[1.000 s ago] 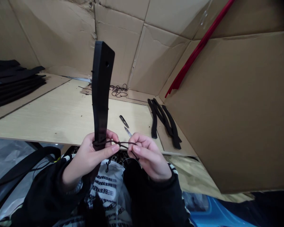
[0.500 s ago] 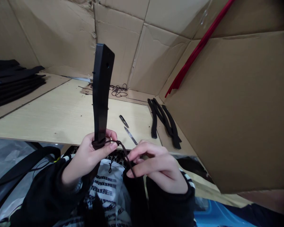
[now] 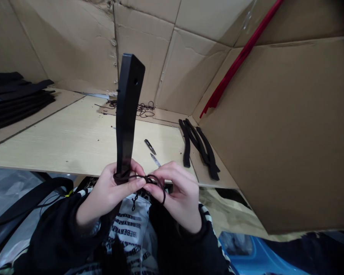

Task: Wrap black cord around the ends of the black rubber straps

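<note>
My left hand (image 3: 110, 193) is closed around the lower end of a long black strap piece (image 3: 127, 110), holding it upright; a small hole shows near its top. A thin dark cord (image 3: 149, 180) is wound round the strap at my thumb and loops off to the right. My right hand (image 3: 179, 191) pinches that loop, fingertips almost touching my left thumb. Both hands sit just in front of the wooden table's (image 3: 74, 145) near edge, above my lap.
Small snips (image 3: 150, 146) and a metal blade lie on the table behind my hands. Several black straps (image 3: 199, 147) lie at the right, a stack of black pieces (image 3: 17, 99) at the left, loose cord (image 3: 143, 109) at the back. Cardboard walls surround the table; a red strip (image 3: 240, 57) leans right.
My right hand pulled the cord down and to the right, then came back up to my left thumb with the cord in a loop. The strap's top tilted slightly right.
</note>
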### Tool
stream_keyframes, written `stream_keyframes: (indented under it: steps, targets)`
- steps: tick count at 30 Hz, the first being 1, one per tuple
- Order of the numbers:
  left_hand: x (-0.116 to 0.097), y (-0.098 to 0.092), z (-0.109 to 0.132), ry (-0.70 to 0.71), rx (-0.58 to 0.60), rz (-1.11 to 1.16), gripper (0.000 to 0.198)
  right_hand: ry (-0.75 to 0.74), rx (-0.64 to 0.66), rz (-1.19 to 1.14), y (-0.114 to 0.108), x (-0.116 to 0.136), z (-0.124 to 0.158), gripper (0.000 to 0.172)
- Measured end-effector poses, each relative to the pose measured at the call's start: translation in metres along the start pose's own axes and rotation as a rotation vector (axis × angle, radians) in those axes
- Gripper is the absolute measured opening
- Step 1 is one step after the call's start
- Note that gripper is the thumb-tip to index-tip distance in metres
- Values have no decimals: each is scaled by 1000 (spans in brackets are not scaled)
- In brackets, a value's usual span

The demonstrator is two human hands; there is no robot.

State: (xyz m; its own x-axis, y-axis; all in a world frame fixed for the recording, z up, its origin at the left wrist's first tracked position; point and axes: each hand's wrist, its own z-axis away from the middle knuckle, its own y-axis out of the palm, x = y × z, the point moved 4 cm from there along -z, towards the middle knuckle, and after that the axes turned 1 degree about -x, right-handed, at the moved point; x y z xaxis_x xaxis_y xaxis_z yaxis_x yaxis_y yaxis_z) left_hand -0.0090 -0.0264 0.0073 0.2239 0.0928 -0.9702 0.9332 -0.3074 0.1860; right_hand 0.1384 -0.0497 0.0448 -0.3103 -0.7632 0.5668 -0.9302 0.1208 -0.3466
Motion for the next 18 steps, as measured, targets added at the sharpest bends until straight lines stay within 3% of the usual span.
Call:
stream_keyframes:
  steps: [8,18]
  targets:
    - [-5,2,-1,9,-33,17,17,-19,60,1,1,-1,-4,11]
    - [-4,2,-1,8,-46,5,15,-31,-14,73,1,-1,-2,13]
